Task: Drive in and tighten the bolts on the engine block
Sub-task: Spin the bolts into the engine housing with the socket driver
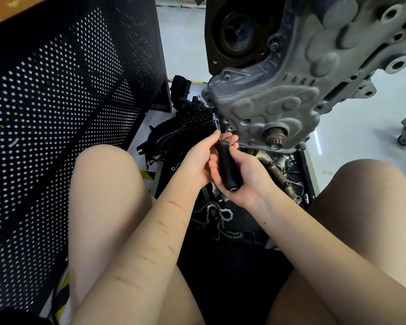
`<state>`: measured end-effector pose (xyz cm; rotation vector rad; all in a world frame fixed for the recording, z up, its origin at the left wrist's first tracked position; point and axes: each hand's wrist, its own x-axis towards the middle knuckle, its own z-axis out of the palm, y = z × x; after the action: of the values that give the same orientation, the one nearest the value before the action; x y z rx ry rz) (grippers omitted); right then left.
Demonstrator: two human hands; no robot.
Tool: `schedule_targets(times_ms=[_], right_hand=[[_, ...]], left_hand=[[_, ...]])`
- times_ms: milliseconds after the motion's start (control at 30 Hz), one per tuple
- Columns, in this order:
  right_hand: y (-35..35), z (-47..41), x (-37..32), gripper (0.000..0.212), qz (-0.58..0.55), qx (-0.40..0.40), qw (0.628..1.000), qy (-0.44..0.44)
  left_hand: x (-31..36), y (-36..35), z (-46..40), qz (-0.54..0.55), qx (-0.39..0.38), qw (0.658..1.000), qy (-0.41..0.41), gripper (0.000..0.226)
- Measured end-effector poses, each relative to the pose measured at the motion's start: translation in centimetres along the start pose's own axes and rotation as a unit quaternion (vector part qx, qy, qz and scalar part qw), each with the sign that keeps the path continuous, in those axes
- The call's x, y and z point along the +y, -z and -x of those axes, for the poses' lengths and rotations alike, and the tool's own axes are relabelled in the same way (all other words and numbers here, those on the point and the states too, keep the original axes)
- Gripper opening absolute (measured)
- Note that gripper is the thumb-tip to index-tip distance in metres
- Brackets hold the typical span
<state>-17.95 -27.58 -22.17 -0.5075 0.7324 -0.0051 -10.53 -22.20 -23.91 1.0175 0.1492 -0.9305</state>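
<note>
A grey cast engine block cover (274, 102) hangs in front of me, tilted, with a crank snout (275, 137) at its lower end. A nut driver with a black handle (229, 170) and a thin steel shaft (216, 124) reaches up to a bolt (213, 109) at the cover's left edge. My right hand (246, 174) cradles the handle from below, fingers curled round it. My left hand (197, 158) pinches the shaft just above the handle.
A black perforated metal panel (63, 118) stands close on the left. Black plastic engine parts (185, 127) lie on the floor behind my hands. A timing chain (217, 219) and a metal manifold (279, 174) lie on a dark tray below. My bare knees flank the work.
</note>
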Motion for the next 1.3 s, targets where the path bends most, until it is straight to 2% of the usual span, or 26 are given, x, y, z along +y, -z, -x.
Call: schedule_targets(times_ms=[133, 233, 300, 433, 567, 633, 767, 867, 1000, 1133, 1200, 1300], right_hand=[[0.4, 0.2, 0.5, 0.022, 0.109, -0.002, 0.993, 0.046], [0.6, 0.1, 0.9, 0.01, 0.155, 0.009, 0.986, 0.066], [0.5, 0.0, 1.1, 0.006, 0.148, 0.014, 0.987, 0.055], [0.2, 0.0, 1.0, 0.024, 0.11, 0.019, 0.994, 0.011], [-0.2, 0.4, 0.6, 0.031, 0.025, -0.001, 0.999, -0.021], [-0.3, 0.4, 0.5, 0.032, -0.001, -0.009, 0.999, -0.035], [-0.5, 0.2, 0.5, 0.034, 0.024, -0.003, 0.999, -0.046], [-0.5, 0.1, 0.6, 0.035, 0.043, 0.016, 0.999, -0.008], [-0.2, 0.1, 0.6, 0.012, 0.092, 0.03, 0.995, 0.039], [0.0, 0.1, 0.8, 0.021, 0.13, 0.032, 0.991, 0.005], [-0.1, 0.2, 0.6, 0.028, 0.119, 0.026, 0.992, -0.018], [-0.5, 0.3, 0.2, 0.038, 0.04, -0.009, 0.998, -0.044]], left_hand=[[0.1, -0.2, 0.0, -0.027, 0.028, 0.999, -0.018, 0.027], [0.0, 0.0, -0.4, -0.042, 0.043, 0.997, -0.045, 0.041], [-0.1, 0.2, -0.5, -0.092, 0.069, 0.992, -0.054, 0.047], [0.2, 0.2, -0.2, -0.167, 0.12, 0.977, -0.052, 0.027], [1.0, -0.1, 0.2, -0.045, 0.043, 0.998, -0.021, 0.023], [1.1, 0.0, 0.3, -0.049, 0.034, 0.998, -0.015, 0.023], [1.3, -0.1, 0.3, -0.109, 0.066, 0.992, -0.014, 0.023], [1.5, -0.2, 0.1, -0.112, 0.082, 0.99, -0.014, 0.021], [1.5, -0.5, 0.0, -0.133, 0.108, 0.984, -0.054, 0.017], [1.3, -0.4, -0.1, -0.177, 0.148, 0.97, -0.08, 0.016], [1.2, -0.3, 0.0, -0.174, 0.132, 0.973, -0.072, 0.017], [1.3, -0.2, 0.1, -0.098, 0.048, 0.994, -0.033, 0.024]])
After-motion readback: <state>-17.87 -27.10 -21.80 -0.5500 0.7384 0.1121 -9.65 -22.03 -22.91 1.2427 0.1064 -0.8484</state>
